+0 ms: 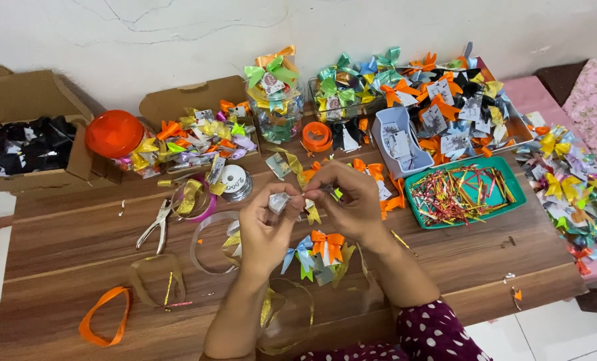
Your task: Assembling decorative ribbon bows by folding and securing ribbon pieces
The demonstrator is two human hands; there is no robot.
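Observation:
My left hand point(266, 224) and my right hand point(352, 204) meet above the middle of a wooden table point(77, 234). Together they pinch a small silver ribbon piece point(279, 200) between the fingertips. Just below the hands lie an orange ribbon bow point(328, 243) and a blue one point(300, 252) among other small finished bows. A gold ribbon strip point(294, 164) trails on the table just beyond my hands.
A green tray point(514, 175) of thin coloured strips sits right of my hands. Metal pliers point(154, 226), ribbon spools point(235, 180), an orange lid point(114, 132), a jar of bows point(276, 110), cardboard boxes point(24, 144) and bow piles point(439, 100) surround the area. An orange ribbon loop point(104, 315) lies front left.

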